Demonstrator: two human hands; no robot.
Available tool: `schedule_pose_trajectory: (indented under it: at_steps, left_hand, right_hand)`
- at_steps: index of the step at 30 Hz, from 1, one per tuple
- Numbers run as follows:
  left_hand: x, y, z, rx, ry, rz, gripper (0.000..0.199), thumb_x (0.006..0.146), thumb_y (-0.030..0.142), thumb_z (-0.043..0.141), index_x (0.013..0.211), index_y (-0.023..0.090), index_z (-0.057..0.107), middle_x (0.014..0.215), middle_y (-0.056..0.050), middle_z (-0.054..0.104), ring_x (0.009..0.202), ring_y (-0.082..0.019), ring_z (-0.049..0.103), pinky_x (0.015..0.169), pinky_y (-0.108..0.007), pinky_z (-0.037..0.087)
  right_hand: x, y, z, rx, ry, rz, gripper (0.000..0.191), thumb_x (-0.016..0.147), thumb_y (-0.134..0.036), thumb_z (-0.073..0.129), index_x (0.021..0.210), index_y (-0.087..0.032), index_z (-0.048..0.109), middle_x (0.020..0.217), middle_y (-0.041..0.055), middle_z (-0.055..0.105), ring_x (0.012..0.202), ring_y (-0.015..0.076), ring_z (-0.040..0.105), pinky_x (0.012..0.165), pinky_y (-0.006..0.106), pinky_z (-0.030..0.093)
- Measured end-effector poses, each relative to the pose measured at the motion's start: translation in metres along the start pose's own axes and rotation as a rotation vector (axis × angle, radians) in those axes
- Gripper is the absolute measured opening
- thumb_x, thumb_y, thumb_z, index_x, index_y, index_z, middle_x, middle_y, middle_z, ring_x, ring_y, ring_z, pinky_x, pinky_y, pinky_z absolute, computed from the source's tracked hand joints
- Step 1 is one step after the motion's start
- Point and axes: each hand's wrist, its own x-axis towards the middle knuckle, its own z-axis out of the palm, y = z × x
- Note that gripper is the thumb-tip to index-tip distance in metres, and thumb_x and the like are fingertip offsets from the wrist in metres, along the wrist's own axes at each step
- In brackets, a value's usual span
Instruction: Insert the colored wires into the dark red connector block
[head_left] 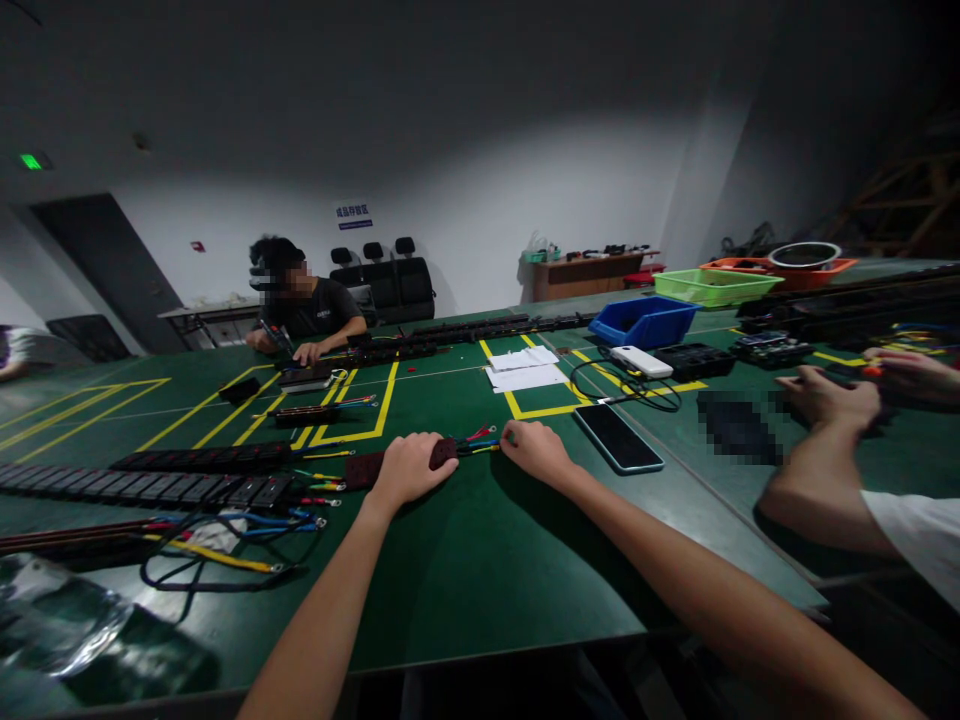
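My left hand [411, 468] is wrapped over a dark reddish-brown block [362, 470] lying on the green table [450, 580]. Coloured wires [478, 444] with metal ring ends come out of the block's right end. My right hand [534, 450] is closed in a pinch at the tips of these wires, its fingers around the end of a blue or yellow-green one. A phone [619, 437] lies just right of my right hand.
Black strips [142, 485] and loose cables [210, 560] lie on the left, with a plastic bottle [60, 615] in front. Papers [525, 370], a white power bank [641, 362] and a blue bin [645, 320] stand beyond. A co-worker's hands [832, 400] work at the right; another person [315, 305] sits opposite.
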Motion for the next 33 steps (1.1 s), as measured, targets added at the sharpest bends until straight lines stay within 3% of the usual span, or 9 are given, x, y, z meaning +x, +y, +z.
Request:
schedule_pose_trajectory:
  at_steps: [3,14,24,33]
  left_hand:
    - [-0.0006,-0.0001,-0.0004,-0.008,0.001,0.004,0.046,0.092,0.059,0.049,0.109,0.02,0.065,0.105,-0.009,0.071,0.097,-0.026,0.065,0.081,-0.037,0.044]
    - [0.0003,0.0003,-0.0013,-0.002,-0.013,-0.01,0.047,0.092,0.061,0.049,0.11,0.02,0.065,0.102,-0.009,0.07,0.095,-0.025,0.065,0.081,-0.036,0.044]
    - [0.0004,-0.0015,0.0024,0.002,-0.005,-0.008,0.05,0.092,0.063,0.047,0.11,0.02,0.064,0.102,-0.01,0.071,0.093,-0.026,0.064,0.081,-0.037,0.043]
    - [-0.0007,-0.0019,0.0052,0.03,0.014,0.003,0.048,0.092,0.062,0.049,0.111,0.02,0.064,0.1,-0.009,0.07,0.094,-0.027,0.064,0.08,-0.036,0.044]
  right_hand:
    - [0.0003,0.0013,-0.0027,-0.012,-0.019,-0.013,0.023,0.094,-0.034,0.052,0.099,-0.024,0.072,0.095,0.0071,0.073,0.086,0.0223,0.068,0.071,0.027,0.043]
    - [0.0023,0.0032,0.0025,0.009,-0.047,-0.03,0.03,0.092,-0.032,0.054,0.12,-0.027,0.066,0.098,0.0062,0.073,0.086,0.0212,0.068,0.068,0.026,0.041]
    - [0.0019,0.0056,-0.0059,0.05,-0.008,-0.042,0.018,0.094,-0.033,0.056,0.102,-0.022,0.068,0.089,0.0033,0.071,0.081,0.0164,0.065,0.062,0.024,0.036]
    - [0.0002,0.0046,0.0002,-0.024,-0.067,-0.06,0.032,0.093,-0.034,0.053,0.12,-0.026,0.067,0.094,0.0066,0.073,0.087,0.0228,0.069,0.068,0.027,0.041]
